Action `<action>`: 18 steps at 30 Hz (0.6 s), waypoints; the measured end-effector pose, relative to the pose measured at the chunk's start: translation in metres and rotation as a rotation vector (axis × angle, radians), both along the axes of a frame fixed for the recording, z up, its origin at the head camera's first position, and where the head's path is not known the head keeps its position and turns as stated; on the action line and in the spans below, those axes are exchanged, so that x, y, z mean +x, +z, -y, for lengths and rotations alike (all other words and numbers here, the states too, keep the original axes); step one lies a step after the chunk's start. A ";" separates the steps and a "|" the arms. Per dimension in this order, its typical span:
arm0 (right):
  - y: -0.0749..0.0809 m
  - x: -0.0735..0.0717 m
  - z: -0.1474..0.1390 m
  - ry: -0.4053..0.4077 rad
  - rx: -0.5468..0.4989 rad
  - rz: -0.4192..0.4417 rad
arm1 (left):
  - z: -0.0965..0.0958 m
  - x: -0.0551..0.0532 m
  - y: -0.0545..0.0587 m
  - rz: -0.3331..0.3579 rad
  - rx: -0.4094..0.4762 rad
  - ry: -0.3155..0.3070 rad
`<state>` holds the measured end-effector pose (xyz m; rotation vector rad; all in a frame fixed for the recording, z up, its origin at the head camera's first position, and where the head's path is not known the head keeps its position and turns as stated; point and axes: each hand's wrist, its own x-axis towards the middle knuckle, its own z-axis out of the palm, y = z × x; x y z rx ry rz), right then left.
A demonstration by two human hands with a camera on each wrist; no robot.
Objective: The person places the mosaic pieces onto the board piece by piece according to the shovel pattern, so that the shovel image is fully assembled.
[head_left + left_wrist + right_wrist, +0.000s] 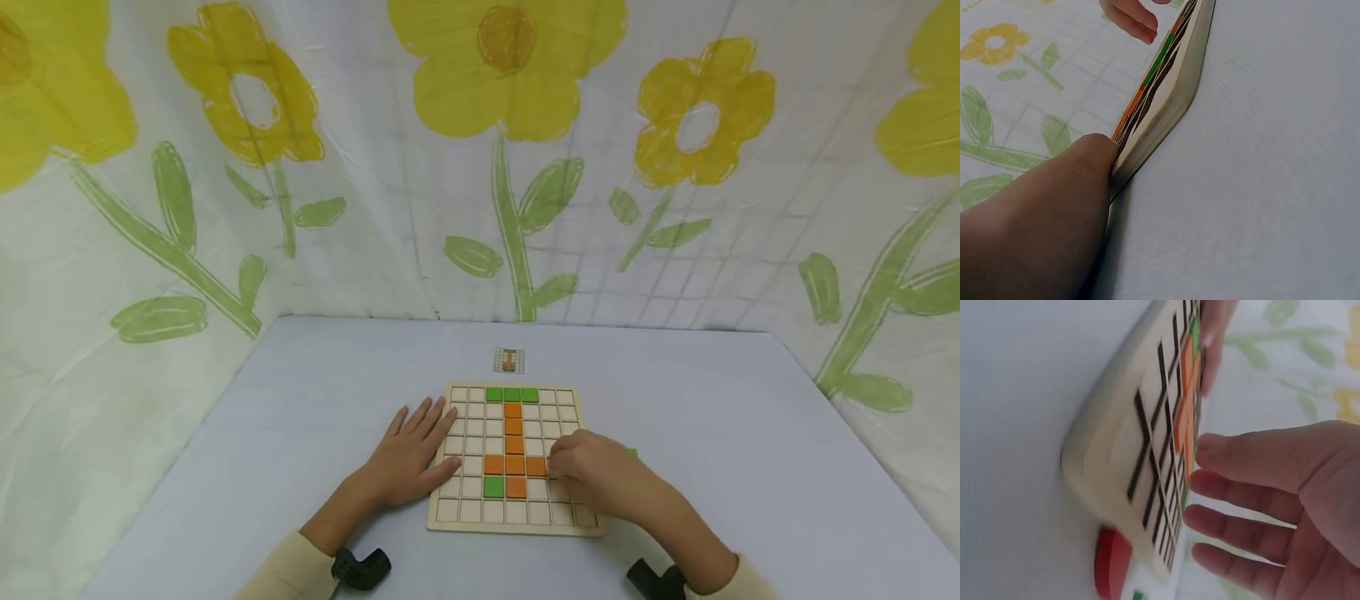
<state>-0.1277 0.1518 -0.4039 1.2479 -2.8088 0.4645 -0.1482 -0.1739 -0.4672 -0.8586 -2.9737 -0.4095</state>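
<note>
A square wooden grid board (465, 528) lies on the table, with green tiles (512, 395) and orange tiles (514, 445) set in some of its squares. My left hand (411, 458) rests flat at the board's left side, fingers spread, the thumb reaching over the edge. In the left wrist view its thumb side (1060, 206) is against the board's rim. My right hand (600, 471) hovers over the board's right part, its fingertips close to the rightmost orange tile. In the right wrist view the thumb and loosely bent fingers (1241, 525) show nothing between them.
A small printed card (508, 360) lies beyond the board. A green piece (632, 452) shows just behind the right hand, and a red piece (1112, 559) sits beside the board. A white curtain with yellow flowers (506, 83) hangs behind the table (337, 367).
</note>
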 end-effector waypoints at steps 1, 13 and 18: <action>0.001 -0.001 -0.005 -0.031 0.011 -0.003 | 0.000 0.000 0.000 -0.001 -0.001 0.000; 0.004 -0.013 -0.046 -0.319 0.124 0.088 | 0.000 0.000 0.002 0.010 -0.003 0.003; 0.001 -0.016 -0.047 -0.339 0.122 0.134 | 0.000 0.000 0.003 0.009 -0.002 0.002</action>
